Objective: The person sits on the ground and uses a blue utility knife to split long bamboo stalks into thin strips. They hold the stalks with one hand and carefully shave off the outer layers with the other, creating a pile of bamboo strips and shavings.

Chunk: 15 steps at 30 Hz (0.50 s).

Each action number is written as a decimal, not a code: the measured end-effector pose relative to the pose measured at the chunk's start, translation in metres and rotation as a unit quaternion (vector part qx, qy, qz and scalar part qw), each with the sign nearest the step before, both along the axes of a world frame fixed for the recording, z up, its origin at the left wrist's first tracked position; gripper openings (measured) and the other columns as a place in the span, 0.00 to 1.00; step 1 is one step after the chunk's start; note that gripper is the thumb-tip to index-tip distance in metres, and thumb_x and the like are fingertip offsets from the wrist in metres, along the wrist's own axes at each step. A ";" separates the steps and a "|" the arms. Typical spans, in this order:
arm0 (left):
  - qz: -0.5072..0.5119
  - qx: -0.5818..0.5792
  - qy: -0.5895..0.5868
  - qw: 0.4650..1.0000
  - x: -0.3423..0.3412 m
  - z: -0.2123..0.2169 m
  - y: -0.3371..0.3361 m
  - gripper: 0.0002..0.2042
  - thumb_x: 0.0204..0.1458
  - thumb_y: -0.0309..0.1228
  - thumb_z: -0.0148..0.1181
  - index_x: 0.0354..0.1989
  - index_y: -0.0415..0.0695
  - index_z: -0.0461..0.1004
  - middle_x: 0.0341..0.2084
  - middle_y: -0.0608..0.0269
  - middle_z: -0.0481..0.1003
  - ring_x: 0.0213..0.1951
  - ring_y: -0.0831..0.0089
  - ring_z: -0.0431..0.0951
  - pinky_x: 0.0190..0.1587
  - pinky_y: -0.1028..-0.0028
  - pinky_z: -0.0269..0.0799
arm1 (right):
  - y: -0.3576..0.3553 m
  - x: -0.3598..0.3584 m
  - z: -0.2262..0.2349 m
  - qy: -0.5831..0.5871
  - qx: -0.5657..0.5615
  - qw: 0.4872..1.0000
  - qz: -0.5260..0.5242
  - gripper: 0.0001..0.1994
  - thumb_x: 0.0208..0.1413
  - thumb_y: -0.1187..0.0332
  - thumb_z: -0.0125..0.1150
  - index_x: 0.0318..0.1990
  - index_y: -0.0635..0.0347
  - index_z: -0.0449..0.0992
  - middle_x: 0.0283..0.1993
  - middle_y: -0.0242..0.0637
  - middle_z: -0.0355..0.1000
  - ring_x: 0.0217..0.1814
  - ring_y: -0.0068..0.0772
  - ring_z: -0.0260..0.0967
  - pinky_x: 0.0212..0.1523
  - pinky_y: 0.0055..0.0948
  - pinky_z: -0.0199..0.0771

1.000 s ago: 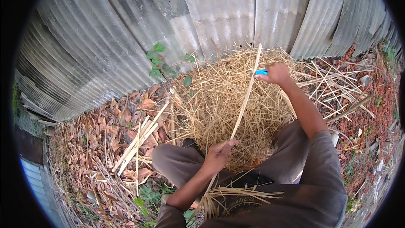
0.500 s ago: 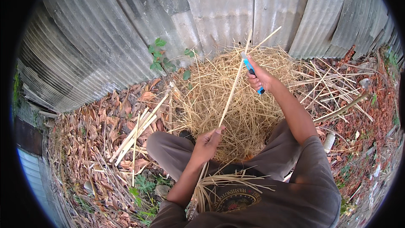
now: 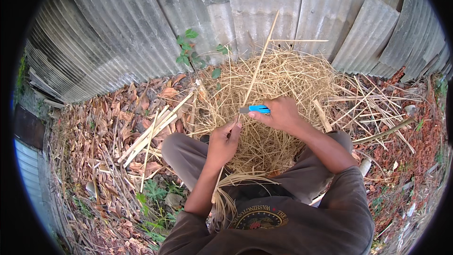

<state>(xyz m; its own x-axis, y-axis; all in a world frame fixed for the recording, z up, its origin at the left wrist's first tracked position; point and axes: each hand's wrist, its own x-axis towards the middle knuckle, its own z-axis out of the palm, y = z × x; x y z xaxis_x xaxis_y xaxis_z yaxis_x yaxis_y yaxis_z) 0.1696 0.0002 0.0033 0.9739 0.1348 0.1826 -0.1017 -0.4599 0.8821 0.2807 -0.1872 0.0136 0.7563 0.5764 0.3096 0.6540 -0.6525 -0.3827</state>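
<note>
**Pale strip (image 3: 260, 61) and blue-handled cutter (image 3: 259, 109) held over the shaving heap (image 3: 288, 73)**

The corrugated metal fence (image 3: 127, 28) stands along the far side of the heap. Brown leaf litter (image 3: 111, 123) covers the ground to the left of the heap. The heap itself is a loose, straw-coloured mass lying between the fence and the person's bent knees. Right of the heap, loose pale sticks (image 3: 377, 108) lie crossed at several angles. Left of it, a small stack of straight slats (image 3: 155, 134) rests on the leaves. The pale strip extends over the heap, its far end toward the fence. Curled shavings (image 3: 243, 178) hang on the near side of the heap, at the person's lap.

Left hand (image 3: 224, 142): above the near left part of the heap, thumb and fingers closed, pinching the strip near its lower end. Right hand (image 3: 281, 113): above the heap's middle, fingers wrapped around the cutter. The cutter's blade crosses the strip just beyond the left fingertips; depth of cut cannot be told.
</note>
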 end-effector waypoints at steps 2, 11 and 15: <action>0.019 0.022 -0.023 0.999 0.000 0.004 -0.006 0.13 0.58 0.30 0.54 0.48 0.36 0.75 0.14 0.54 0.65 0.17 0.76 0.62 0.23 0.73 0.62 | 0.000 0.005 0.001 -0.019 0.007 1.000 -0.011 0.34 0.50 0.32 0.51 0.17 0.58 0.74 0.11 0.40 0.66 0.14 0.44 0.69 0.18 0.41 0.68; 0.031 0.056 -0.015 0.998 -0.004 0.017 -0.018 0.13 0.58 0.29 0.54 0.49 0.36 0.74 0.15 0.48 0.66 0.16 0.72 0.66 0.24 0.71 0.65 | -0.005 0.015 0.003 -0.063 -0.017 0.997 -0.036 0.36 0.48 0.28 0.49 0.14 0.57 0.73 0.08 0.36 0.63 0.10 0.37 0.66 0.15 0.37 0.65; 0.031 0.062 -0.026 0.997 -0.005 0.019 -0.023 0.14 0.58 0.29 0.54 0.49 0.35 0.74 0.17 0.45 0.67 0.16 0.64 0.68 0.25 0.70 0.66 | -0.010 0.019 -0.003 -0.130 -0.011 0.991 -0.041 0.37 0.46 0.26 0.48 0.13 0.55 0.72 0.06 0.32 0.61 0.08 0.32 0.62 0.12 0.34 0.62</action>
<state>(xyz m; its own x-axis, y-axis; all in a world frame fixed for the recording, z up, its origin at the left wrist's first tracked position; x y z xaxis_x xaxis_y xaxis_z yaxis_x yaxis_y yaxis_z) 0.1644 -0.0226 0.0218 0.9529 0.1683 0.2522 -0.1141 -0.5716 0.8126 0.2998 -0.1968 0.0108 0.6975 0.5242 0.4886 0.6727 -0.7140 -0.1941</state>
